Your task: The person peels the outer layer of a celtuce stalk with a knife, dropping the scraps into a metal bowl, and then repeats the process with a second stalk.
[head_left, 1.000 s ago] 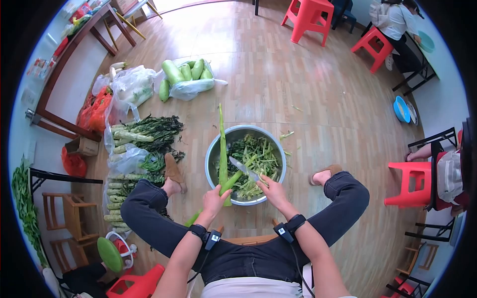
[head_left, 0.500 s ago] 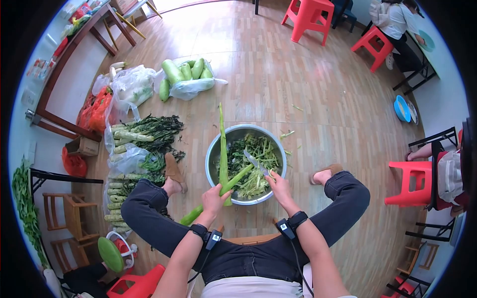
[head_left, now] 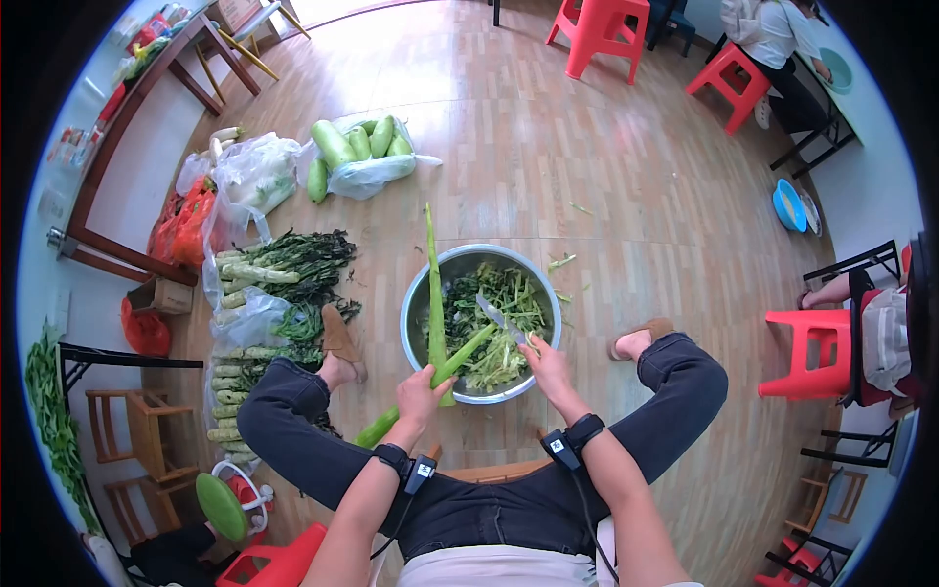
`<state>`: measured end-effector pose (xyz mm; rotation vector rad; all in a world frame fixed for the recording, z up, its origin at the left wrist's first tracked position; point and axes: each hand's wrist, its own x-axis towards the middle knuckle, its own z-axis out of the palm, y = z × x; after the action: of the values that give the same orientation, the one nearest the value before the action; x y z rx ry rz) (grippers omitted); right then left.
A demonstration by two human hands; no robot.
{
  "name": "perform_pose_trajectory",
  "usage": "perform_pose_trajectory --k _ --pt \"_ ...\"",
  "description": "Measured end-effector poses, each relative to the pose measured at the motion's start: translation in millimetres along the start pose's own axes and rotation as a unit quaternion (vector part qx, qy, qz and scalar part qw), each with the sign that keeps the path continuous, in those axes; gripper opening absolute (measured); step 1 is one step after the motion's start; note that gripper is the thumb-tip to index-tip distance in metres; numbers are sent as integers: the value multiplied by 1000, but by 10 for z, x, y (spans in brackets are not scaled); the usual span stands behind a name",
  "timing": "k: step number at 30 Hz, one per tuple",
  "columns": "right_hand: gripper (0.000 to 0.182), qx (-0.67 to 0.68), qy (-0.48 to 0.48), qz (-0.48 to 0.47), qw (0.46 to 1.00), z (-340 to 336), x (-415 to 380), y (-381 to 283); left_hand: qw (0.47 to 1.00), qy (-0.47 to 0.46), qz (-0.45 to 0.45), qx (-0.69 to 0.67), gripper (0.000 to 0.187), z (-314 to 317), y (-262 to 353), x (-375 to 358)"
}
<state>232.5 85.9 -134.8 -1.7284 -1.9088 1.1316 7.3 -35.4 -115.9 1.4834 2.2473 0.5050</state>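
Observation:
A large metal bowl (head_left: 409,333) stands on the floor between my feet, with chopped green stalks and leaves (head_left: 489,367) inside. My left hand (head_left: 420,396) is closed around green stalks (head_left: 435,303); one points forward over the bowl's left side, another slants from lower left to upper right. My right hand (head_left: 551,368) holds a knife (head_left: 499,316) over the bowl, its blade pointing up and left, a little above the slanting stalk's tip.
Leafy stalks (head_left: 303,259) lie in rows at the left, with bagged green gourds (head_left: 357,147) farther forward. Red stools (head_left: 807,352) stand at the right. Other people (head_left: 787,34) sit at the right edge and far right.
The whole view has shifted slightly, with floor objects sitting a little farther left and up. Both hands keep nearly the same pose, the knife and stalks still held.

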Motion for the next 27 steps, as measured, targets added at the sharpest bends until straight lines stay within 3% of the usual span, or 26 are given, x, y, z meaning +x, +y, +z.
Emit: perform_pose_trajectory --k 5,8,11,13,15,19,22,27 --pt "46 1 -10 61 998 -76 34 -79 1000 -22 -11 3 42 -69 56 -4" --pt "46 82 53 14 995 24 179 270 996 -82 -37 -22 44 -11 -16 -9" --pt "48 141 -19 33 989 -176 65 -189 989 -73 -33 -123 45 94 -40 5" --pt "48 179 -19 12 984 -50 8 -188 918 -206 -157 -300 51 1 62 31" --pt "47 109 -29 -82 990 -46 -90 -316 893 -242 -182 -332 53 111 -19 29" --pt "44 -2 -70 -130 989 -39 -217 -430 843 -314 -213 -383 57 94 22 37" --pt "44 -41 -42 -152 987 -42 -180 -425 820 -347 -213 -403 61 151 -55 56" --pt "45 -41 0 -192 981 -34 -109 -361 824 -368 -179 -393 62 210 -158 75"
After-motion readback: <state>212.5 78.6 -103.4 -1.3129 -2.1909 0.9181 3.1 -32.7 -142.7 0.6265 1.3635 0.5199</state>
